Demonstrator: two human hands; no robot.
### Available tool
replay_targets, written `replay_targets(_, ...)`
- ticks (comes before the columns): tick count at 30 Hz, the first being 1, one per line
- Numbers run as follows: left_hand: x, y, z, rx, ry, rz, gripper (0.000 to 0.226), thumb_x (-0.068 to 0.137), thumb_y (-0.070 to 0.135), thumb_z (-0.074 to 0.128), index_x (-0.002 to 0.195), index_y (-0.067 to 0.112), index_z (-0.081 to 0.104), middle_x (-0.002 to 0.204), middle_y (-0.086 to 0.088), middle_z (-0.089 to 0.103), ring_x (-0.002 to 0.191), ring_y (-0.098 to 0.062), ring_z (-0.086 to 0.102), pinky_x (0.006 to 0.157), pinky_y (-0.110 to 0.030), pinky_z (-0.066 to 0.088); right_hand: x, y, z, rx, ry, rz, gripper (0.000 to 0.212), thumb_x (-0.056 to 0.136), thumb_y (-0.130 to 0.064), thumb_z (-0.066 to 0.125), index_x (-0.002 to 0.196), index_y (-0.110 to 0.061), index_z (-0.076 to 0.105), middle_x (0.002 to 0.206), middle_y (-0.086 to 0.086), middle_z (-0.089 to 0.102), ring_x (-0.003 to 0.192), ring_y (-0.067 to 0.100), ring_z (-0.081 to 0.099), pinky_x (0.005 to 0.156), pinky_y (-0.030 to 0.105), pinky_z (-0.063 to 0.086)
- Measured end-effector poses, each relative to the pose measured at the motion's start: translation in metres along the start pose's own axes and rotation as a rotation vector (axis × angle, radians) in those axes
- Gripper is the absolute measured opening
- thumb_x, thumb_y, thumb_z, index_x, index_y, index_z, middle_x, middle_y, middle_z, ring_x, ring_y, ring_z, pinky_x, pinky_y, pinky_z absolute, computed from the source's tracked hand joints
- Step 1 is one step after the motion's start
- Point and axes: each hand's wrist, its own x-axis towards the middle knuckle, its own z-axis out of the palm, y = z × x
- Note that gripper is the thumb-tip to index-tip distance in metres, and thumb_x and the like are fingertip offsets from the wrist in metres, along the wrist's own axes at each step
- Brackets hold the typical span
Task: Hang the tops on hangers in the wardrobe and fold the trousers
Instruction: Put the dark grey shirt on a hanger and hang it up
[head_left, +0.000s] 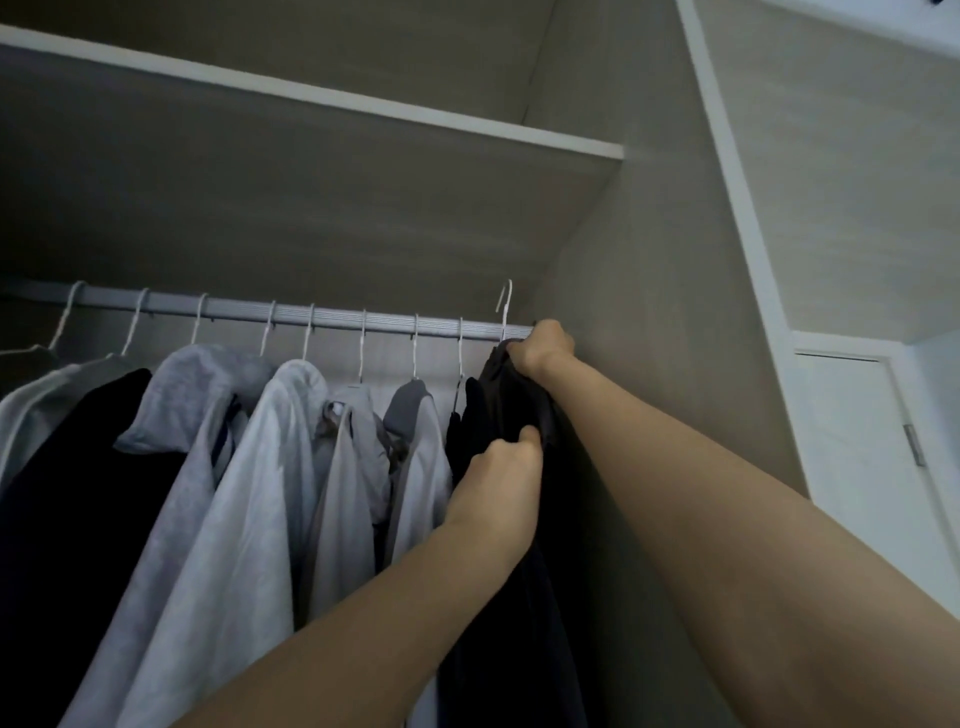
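Both my forearms reach up into the wardrobe (649, 291), where my right hand (540, 347) grips the dark top (498, 405) at its collar by the rail (291, 318), its white hanger hook (505, 306) upright, while my left hand (501, 467) pinches the hanging cloth lower down beside grey tops (270, 467)

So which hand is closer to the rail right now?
Right. The right hand grips the top of the dark top just under the rail, at its right end. The left hand grips the same top lower down.
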Motion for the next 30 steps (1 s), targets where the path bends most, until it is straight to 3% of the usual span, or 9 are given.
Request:
replay_targets(4,-0.006,-0.008,0.015,-0.008,-0.078,-0.056,0.033,0.090,-0.011,0.043,0.117,0.008,0.042,0.098,-0.015,0.061,0.088,-0.034,0.064,0.069,-0.039,0.050,0.006,0.022,0.021,-0.037,-0.029,0.036,0.035,0.091,-0.014,0.059,0.122,0.001,0.054,0.129,0.019,0.056,0.117,0.031,0.056,0.091,0.028,0.044)
replay_targets(8,-0.027,-0.008,0.030,-0.104,-0.103,-0.061,0.061,0.089,-0.009,0.043,0.142,0.018,0.026,0.108,-0.013,0.062,0.096,-0.034,0.064,0.082,-0.043,0.052,0.002,0.039,0.035,-0.066,-0.050,0.082,0.034,0.090,-0.017,0.059,0.117,0.002,0.059,0.124,0.020,0.060,0.115,0.034,0.058,0.088,0.030,0.047)
replay_targets(12,-0.044,-0.008,0.035,-0.215,-0.076,-0.092,0.082,0.091,-0.003,0.046,0.154,0.029,0.005,0.125,-0.011,0.057,0.108,-0.033,0.060,0.092,-0.043,0.050,-0.003,0.040,0.029,-0.049,-0.050,0.087,0.032,0.086,-0.021,0.057,0.111,-0.001,0.061,0.119,0.018,0.063,0.109,0.035,0.060,0.080,0.029,0.047)
replay_targets(15,-0.060,-0.002,0.032,-0.339,-0.048,-0.101,0.089,0.091,-0.002,0.048,0.155,0.033,-0.002,0.140,-0.007,0.048,0.119,-0.029,0.055,0.099,-0.044,0.047,-0.018,0.039,0.020,-0.025,-0.065,0.074,0.020,0.082,-0.022,0.056,0.096,-0.008,0.059,0.113,0.016,0.064,0.104,0.034,0.061,0.072,0.025,0.041)
replay_targets(18,-0.076,-0.002,0.031,-0.439,0.007,-0.156,0.090,0.089,-0.003,0.050,0.154,0.035,0.001,0.137,-0.003,0.050,0.116,-0.021,0.057,0.099,-0.040,0.049,-0.038,0.033,0.010,-0.001,-0.058,0.035,0.016,0.083,-0.022,0.054,0.091,-0.008,0.056,0.110,0.017,0.064,0.101,0.034,0.061,0.072,0.025,0.041)
replay_targets(21,-0.096,0.001,0.029,-0.511,-0.001,-0.175,0.080,0.090,-0.003,0.052,0.153,0.031,0.016,0.128,-0.001,0.056,0.110,-0.018,0.059,0.096,-0.036,0.051,-0.073,0.027,0.001,-0.060,-0.054,-0.041,0.010,0.084,-0.017,0.053,0.086,-0.007,0.052,0.102,0.018,0.062,0.098,0.036,0.061,0.070,0.028,0.040)
replay_targets(25,-0.127,0.005,0.023,-0.623,-0.103,-0.261,0.065,0.091,0.001,0.056,0.145,0.027,0.033,0.116,0.003,0.058,0.095,-0.013,0.062,0.081,-0.021,0.054,-0.137,0.032,-0.013,-0.145,-0.096,-0.143,0.033,0.086,-0.014,0.054,0.115,-0.001,0.047,0.115,0.021,0.059,0.100,0.037,0.059,0.072,0.034,0.044)
replay_targets(27,-0.148,0.007,0.015,-0.660,-0.134,-0.284,0.063,0.090,0.001,0.057,0.143,0.028,0.036,0.117,0.005,0.057,0.088,-0.009,0.063,0.071,-0.013,0.052,-0.171,0.038,-0.022,-0.107,-0.129,-0.176,0.035,0.087,-0.013,0.054,0.120,-0.002,0.044,0.117,0.019,0.058,0.099,0.035,0.058,0.071,0.033,0.043)
replay_targets(30,-0.189,0.013,-0.007,-0.720,-0.116,-0.329,0.059,0.090,0.001,0.058,0.137,0.031,0.041,0.116,0.011,0.057,0.088,-0.007,0.065,0.071,-0.013,0.053,-0.218,0.048,-0.040,-0.022,-0.162,-0.248,0.041,0.088,-0.012,0.055,0.127,-0.006,0.044,0.123,0.013,0.055,0.107,0.029,0.056,0.083,0.032,0.046)
